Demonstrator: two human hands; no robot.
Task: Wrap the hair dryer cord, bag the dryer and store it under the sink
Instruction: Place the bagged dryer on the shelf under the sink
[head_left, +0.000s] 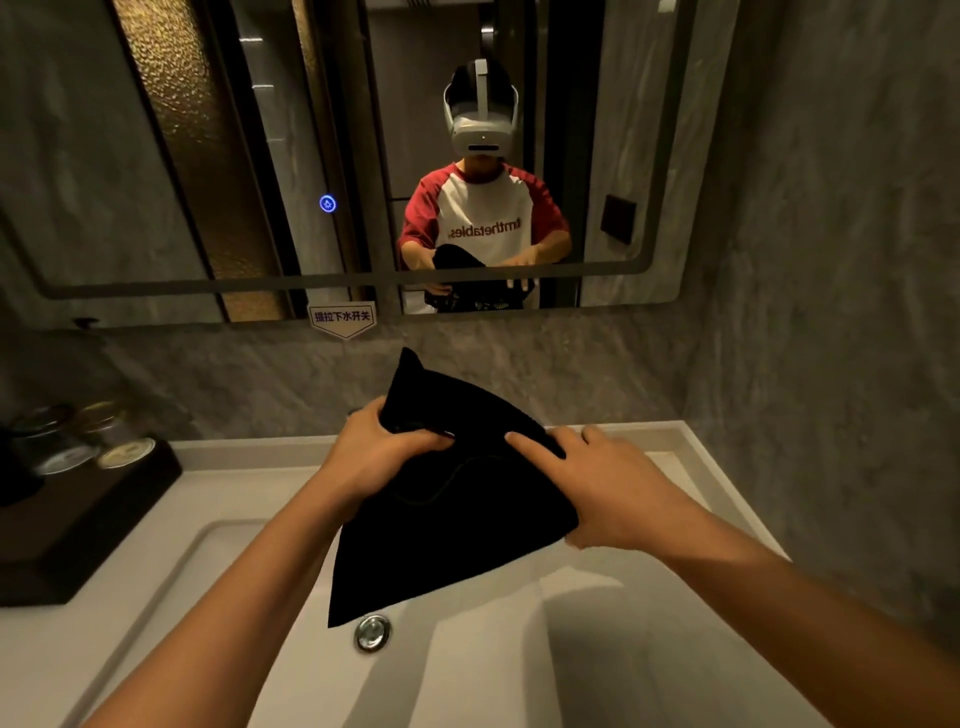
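Note:
A black cloth bag (447, 525) hangs above the white sink basin (519, 649), held up between both hands. My left hand (384, 452) pinches the bag's upper edge near its mouth, fingers closed on the fabric. My right hand (597, 488) grips the bag's right side, index finger stretched along the top. A thin drawstring line shows on the bag's front. The hair dryer and its cord are not visible; whether they are inside the bag I cannot tell.
A round metal overflow fitting (372, 632) sits on the basin's back wall, just under the bag's lower corner. A dark tray (78, 519) with glasses (67, 441) stands on the left counter. A wall mirror (363, 156) reflects the person. Grey marble wall on the right.

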